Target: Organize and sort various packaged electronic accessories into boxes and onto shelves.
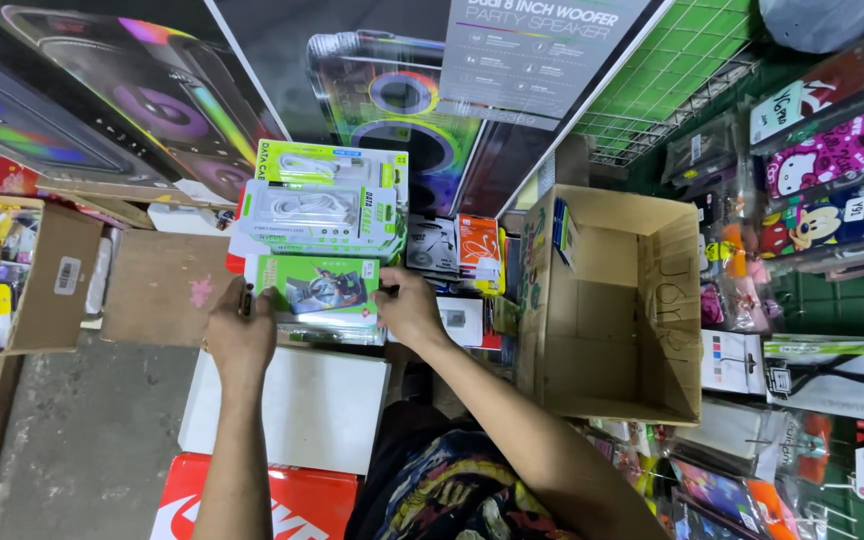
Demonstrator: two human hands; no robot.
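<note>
At the centre of the frame, the left hand [239, 335] and right hand [408, 308] each close their grip on an end of a flat green retail box with a clear window [318, 287]. Just above it lies a stack of green-and-white cable packages [324, 205]. An open brown cardboard carton [642, 300] stands to the right, and a white flat box [302, 405] lies below.
</note>
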